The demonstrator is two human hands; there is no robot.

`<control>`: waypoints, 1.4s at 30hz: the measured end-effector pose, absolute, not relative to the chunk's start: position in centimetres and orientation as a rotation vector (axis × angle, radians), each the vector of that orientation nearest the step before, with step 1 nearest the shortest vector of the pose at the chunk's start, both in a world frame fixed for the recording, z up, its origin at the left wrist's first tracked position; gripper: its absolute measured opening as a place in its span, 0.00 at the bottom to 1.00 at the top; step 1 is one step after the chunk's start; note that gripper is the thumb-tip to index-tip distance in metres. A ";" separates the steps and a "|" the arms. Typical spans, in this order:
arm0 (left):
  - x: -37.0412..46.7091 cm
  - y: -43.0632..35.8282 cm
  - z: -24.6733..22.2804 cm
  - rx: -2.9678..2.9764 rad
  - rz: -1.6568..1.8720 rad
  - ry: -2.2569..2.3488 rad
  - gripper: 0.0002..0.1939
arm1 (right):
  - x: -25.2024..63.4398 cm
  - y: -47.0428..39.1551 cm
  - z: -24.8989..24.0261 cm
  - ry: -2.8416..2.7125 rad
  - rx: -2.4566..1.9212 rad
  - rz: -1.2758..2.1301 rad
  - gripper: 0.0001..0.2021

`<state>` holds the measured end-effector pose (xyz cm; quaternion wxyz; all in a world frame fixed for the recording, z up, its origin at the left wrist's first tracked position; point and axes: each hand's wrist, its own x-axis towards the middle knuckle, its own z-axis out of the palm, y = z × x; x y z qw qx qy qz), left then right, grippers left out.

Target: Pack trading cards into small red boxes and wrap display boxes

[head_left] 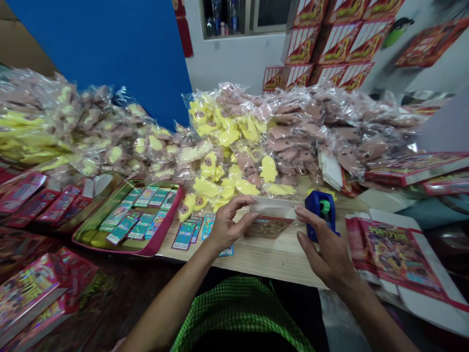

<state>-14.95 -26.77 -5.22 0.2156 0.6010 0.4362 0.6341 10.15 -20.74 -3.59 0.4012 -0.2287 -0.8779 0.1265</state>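
Above the front of the table, my left hand pinches the left end of a small, flat card box between thumb and fingers. The box has a pale upper strip and a reddish printed front. At its right end is my right hand, thumb and fingers apart, with a fingertip at or very near the box's corner. Just beyond the right hand stands a blue tape dispenser with a green roll. Several teal printed cards lie on the table left of my left hand.
A pink-rimmed tray of teal cards stands to the left. Bagged yellow and pink figures pile along the back. Flattened red printed boxes lie at the right. Red boxes sit lower left; more cartons are stacked against the wall.
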 end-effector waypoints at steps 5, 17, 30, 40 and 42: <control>-14.7 -26.9 -6.2 1.863 1.817 1.275 0.11 | 7.9 -19.5 -3.4 -2.130 -0.490 0.516 0.13; -12.3 -26.2 -6.7 1.260 1.919 0.994 0.11 | 7.1 -19.4 -4.8 -2.039 -0.435 0.521 0.16; -11.7 -26.6 -6.3 1.434 1.924 1.162 0.13 | 7.1 -20.1 -1.6 -2.224 -0.513 0.397 0.08; -16.0 -26.7 -5.0 2.286 1.586 1.135 0.12 | 8.1 -19.0 -2.7 -2.378 -0.234 0.077 0.11; -16.0 -26.8 -4.5 2.398 1.542 1.193 0.12 | 7.9 -19.0 -2.9 -2.339 -0.220 0.081 0.12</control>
